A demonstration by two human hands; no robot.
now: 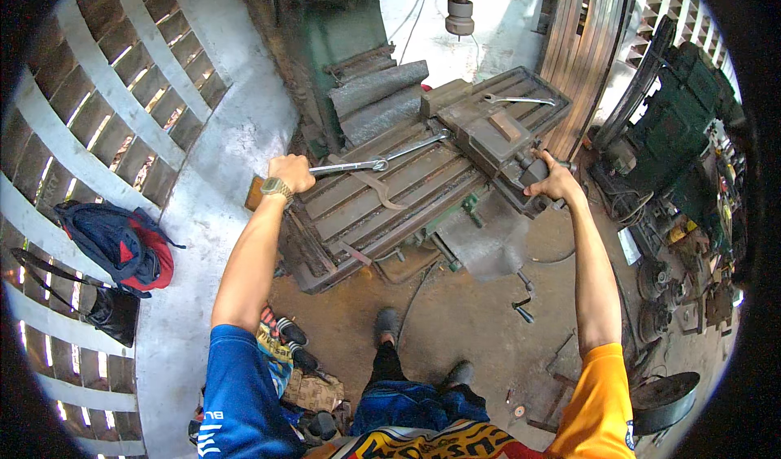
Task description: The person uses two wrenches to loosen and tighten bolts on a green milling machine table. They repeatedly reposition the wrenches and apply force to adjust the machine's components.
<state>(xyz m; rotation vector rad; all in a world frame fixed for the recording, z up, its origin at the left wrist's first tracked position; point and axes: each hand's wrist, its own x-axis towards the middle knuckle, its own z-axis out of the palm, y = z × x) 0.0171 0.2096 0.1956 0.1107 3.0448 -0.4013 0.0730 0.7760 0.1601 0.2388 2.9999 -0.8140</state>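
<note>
My left hand (291, 174), with a watch on its wrist, is closed round one end of a wrench (346, 167) at the left end of the machine table. This wrench's other end meets a second, longer wrench (413, 145), which reaches to the machine vise (494, 132). Whether the two are hooked together is hard to see. My right hand (555, 179) grips the near right end of the vise, thumb and fingers around it. The vise sits on the slotted machine table (342, 215). A flat hooked metal piece (376, 187) lies on the table, left of the vise.
Above the table hangs the machine's spindle (460, 18). Another wrench (521, 100) lies behind the vise. A crank handle (523, 308) juts out below the table. A backpack (122, 243) rests at the left wall. Dark green machinery (667, 126) and metal parts crowd the right side.
</note>
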